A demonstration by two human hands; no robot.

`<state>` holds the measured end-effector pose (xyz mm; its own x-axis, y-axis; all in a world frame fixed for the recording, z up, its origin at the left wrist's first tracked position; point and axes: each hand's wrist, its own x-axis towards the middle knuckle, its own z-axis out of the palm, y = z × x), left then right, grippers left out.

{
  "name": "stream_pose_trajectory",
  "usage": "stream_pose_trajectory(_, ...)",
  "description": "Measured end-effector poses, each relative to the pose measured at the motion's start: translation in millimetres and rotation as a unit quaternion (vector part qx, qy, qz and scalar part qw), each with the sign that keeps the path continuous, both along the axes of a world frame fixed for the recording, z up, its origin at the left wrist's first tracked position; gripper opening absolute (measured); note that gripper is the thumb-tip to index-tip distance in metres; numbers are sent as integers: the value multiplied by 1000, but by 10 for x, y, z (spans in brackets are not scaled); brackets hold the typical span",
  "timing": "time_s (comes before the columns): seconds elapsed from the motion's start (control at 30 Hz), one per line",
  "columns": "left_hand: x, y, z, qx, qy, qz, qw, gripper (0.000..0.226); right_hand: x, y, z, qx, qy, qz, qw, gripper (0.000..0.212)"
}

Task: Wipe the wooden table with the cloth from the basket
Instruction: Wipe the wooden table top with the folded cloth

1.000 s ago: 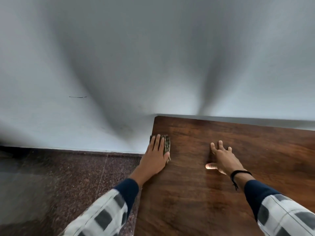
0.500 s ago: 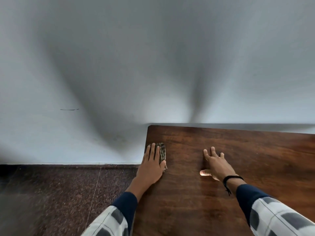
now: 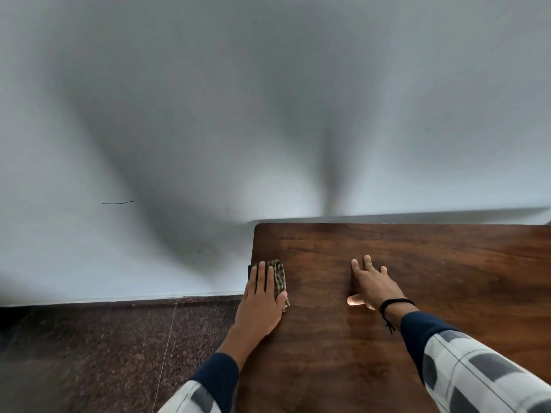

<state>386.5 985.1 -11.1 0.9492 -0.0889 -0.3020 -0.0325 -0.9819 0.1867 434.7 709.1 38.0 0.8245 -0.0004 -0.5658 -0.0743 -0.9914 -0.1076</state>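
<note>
A: Pressing flat: left hand has its fingers extended and close together on top of the checked cloth, pinning it to the wooden table right at the table's left edge, centre of the frame. Thumb is tucked against the cloth's right side.

B: Right hand?

A: Right hand rests on bare wood to the right, fingers spread, thumb out, holding nothing. Looks like a brace. Black wristband on that wrist.

B: How will the cloth handle?

A: Judging by the bunching under the palm: soft, light, folded small. It should slide easily on that smooth top, but it may roll or slip out unless the palm stays over its middle. Part of it overhangs the left edge, so a leftward stroke could drop it onto the speckled floor.

B: Obstacles?

A: None visible on the tabletop. Grey wall sits directly behind the far edge, so strokes toward the top of the frame end there. Basket isn't in view.
</note>
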Motion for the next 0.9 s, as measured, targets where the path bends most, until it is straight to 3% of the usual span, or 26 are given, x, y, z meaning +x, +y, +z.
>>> stream_pose_trajectory(0.2,447,-44,159,-33,33,43,998,71,13,-17,-13,-2,1,3,1000,110)
stream_pose_trajectory(0.47,-507,68,98,-15,22,6,1000,74,36,-37,-78,10,5,-3,1000,109)
stream_pose_trajectory(0.73,605,-15,154,-71,19,81,994,72,60,-48,-81,7,3,11,1000,108)
stream_pose_trajectory(0.9,36,-61,48,-56,1,86,995,72,57,-75,-88,10,-4,25,1000,107)
